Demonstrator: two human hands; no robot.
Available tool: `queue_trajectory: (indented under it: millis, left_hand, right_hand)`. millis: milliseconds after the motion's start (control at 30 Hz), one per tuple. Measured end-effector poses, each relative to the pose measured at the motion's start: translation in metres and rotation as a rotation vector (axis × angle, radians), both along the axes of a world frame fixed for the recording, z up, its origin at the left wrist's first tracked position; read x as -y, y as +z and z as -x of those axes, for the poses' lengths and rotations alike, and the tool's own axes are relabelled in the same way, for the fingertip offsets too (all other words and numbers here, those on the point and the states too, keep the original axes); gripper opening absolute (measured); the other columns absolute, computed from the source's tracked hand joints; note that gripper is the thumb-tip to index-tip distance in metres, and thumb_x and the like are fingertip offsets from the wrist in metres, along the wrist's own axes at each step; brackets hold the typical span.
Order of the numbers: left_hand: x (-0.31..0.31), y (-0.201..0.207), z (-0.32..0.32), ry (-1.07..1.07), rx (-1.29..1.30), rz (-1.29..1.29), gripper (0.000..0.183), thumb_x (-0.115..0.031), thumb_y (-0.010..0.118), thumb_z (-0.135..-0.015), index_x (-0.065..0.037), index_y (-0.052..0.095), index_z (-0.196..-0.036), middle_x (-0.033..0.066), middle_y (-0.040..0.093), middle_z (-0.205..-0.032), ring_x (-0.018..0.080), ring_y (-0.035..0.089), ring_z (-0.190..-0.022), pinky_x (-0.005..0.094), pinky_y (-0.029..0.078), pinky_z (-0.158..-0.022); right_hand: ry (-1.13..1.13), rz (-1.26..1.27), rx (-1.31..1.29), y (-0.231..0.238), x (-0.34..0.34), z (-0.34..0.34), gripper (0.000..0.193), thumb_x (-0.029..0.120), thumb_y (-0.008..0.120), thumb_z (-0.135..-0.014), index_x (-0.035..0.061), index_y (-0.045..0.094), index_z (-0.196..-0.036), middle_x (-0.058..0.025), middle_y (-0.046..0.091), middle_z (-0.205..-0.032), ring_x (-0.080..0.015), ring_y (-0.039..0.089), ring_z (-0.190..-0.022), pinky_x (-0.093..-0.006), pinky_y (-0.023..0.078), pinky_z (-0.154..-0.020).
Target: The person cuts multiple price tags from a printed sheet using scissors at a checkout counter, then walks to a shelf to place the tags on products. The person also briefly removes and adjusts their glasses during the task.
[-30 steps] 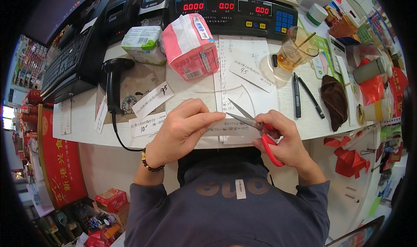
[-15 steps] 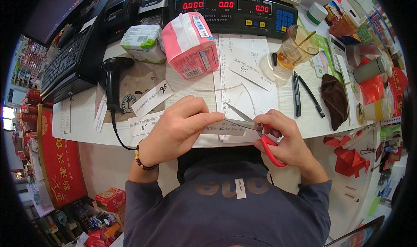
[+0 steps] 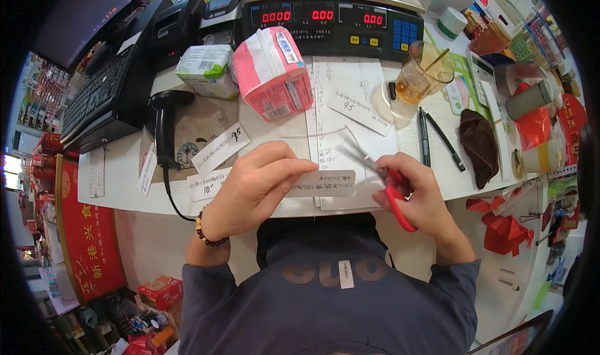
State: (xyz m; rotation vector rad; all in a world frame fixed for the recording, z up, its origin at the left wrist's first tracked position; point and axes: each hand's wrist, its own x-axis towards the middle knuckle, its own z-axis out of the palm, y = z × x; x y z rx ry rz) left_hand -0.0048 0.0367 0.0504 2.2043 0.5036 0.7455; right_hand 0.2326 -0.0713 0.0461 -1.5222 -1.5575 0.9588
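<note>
Between thumb and fingers, my left hand (image 3: 259,181) pinches a small white paper label (image 3: 328,184) with handwriting on it; its right end has rounded corners. My right hand (image 3: 415,187) grips a pair of red-handled scissors (image 3: 395,200), with the blades pointing up and left, slightly blurred and away from the label. Beneath the hands lie handwritten paper sheets (image 3: 359,155), crossed by thin curved paper trimmings (image 3: 312,134). Another cut label (image 3: 358,112) rests on the sheets. More handwritten labels (image 3: 219,149) lie left of my left hand.
A pink-and-white package (image 3: 273,74) and a smaller green-white pack (image 3: 208,70) stand before a scale (image 3: 331,27). At left are a barcode scanner (image 3: 165,127) and a keyboard (image 3: 103,92). A glass of brown drink (image 3: 422,74), black pens (image 3: 442,139) and a brown cloth item (image 3: 479,149) sit right.
The scissors have moved right and away from the label, their blades swinging upward. The label in my left hand now faces up more fully, its rounded end in view.
</note>
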Motion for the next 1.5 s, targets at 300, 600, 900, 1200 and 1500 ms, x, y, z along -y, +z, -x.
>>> queue_trajectory:
  millis: [300, 600, 900, 1200, 1500]
  left_hand:
    - [0.011, -0.015, -0.007, 0.258, 0.394, 0.747, 0.013, -0.004, 0.056, -0.083, 0.004, 0.053, -0.094, 0.0040, 0.058, -0.080, 0.0075, 0.055, -0.071, 0.0197, 0.045, -0.065]
    - [0.028, -0.035, -0.029, 0.135, 0.634, 1.006, 0.024, -0.001, 0.053, -0.081, 0.007, 0.050, -0.103, 0.0129, 0.060, -0.089, 0.0167, 0.061, -0.075, 0.0295, 0.050, -0.069]
    - [0.016, -0.024, -0.019, 0.154, 0.661, 0.603, 0.049, -0.007, 0.061, -0.078, 0.000, 0.041, -0.123, 0.0097, 0.058, -0.096, 0.0165, 0.055, -0.078, 0.0281, 0.044, -0.077]
    - [0.016, -0.021, -0.014, 0.051, 0.167, 0.523, 0.022, -0.001, 0.060, -0.078, 0.002, 0.058, -0.100, 0.0060, 0.061, -0.082, 0.0099, 0.056, -0.075, 0.0231, 0.044, -0.068]
    - [0.027, -0.040, -0.023, 0.069, 0.539, 0.989, 0.014, -0.002, 0.060, -0.081, -0.001, 0.049, -0.090, 0.0025, 0.058, -0.086, 0.0061, 0.054, -0.077, 0.0200, 0.044, -0.069]
  right_hand:
    - [-0.109, 0.110, -0.598, -0.002, -0.003, 0.006, 0.041, 0.004, 0.059, -0.080, 0.0026, 0.043, -0.118, -0.0003, 0.046, -0.081, -0.0053, 0.044, -0.071, -0.0182, 0.038, -0.064]
    - [-0.156, 0.058, -0.646, 0.000, -0.007, 0.035, 0.043, 0.003, 0.063, -0.076, 0.0028, 0.043, -0.114, -0.0045, 0.056, -0.083, -0.0074, 0.053, -0.073, -0.0195, 0.043, -0.065]
    - [-0.086, 0.154, -0.528, 0.018, -0.009, 0.017, 0.036, 0.001, 0.060, -0.075, 0.0028, 0.048, -0.108, 0.0018, 0.051, -0.072, -0.0035, 0.049, -0.068, -0.0168, 0.039, -0.062]
    - [-0.046, 0.037, -0.532, 0.019, -0.019, 0.019, 0.039, 0.003, 0.062, -0.075, 0.0011, 0.047, -0.111, 0.0015, 0.048, -0.075, -0.0038, 0.046, -0.069, -0.0177, 0.039, -0.065]
    - [-0.100, -0.231, -0.089, -0.008, -0.004, 0.016, 0.046, 0.009, 0.069, -0.069, 0.0024, 0.050, -0.110, -0.0027, 0.051, -0.087, -0.0101, 0.047, -0.074, -0.0221, 0.039, -0.067]
